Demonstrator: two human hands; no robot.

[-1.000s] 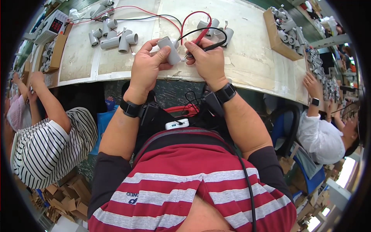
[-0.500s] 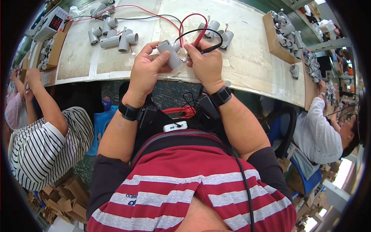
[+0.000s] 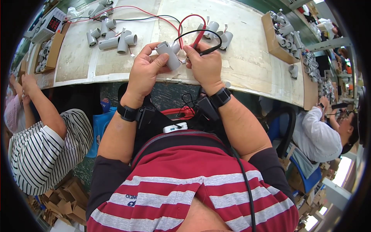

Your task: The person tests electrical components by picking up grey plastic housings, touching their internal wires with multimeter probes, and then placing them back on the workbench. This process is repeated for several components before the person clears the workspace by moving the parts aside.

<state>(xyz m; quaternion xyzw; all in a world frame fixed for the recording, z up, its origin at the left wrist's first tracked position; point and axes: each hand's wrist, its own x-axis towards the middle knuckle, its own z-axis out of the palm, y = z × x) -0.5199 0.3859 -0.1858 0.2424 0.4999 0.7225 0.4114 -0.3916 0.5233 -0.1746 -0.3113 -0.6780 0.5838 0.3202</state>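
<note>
My left hand [image 3: 148,69] is closed round a grey plastic tube fitting [image 3: 168,56], its thumb lying along the tube's side. Pinched in my right hand [image 3: 206,65] are a red test probe [image 3: 199,37] and a black test probe [image 3: 211,49], their tips pointing toward the fitting. A small connector on the fitting's wires lies between the hands, partly hidden by my right fingers. Whether the tips touch it I cannot tell. Red and black leads loop up from the probes and run left to a white power supply [image 3: 49,25] with a red display.
More grey fittings [image 3: 123,41] lie on the worktable [image 3: 247,65], left and right of my hands. Cardboard boxes of fittings stand at the left and at the right [image 3: 276,44]. Co-workers sit on both sides, one in a striped shirt [image 3: 42,150].
My hands hold nearly the same pose, with the fitting and probes shifted very slightly. At the right, the co-worker's arms have moved; the left co-worker's hands have shifted a little.
</note>
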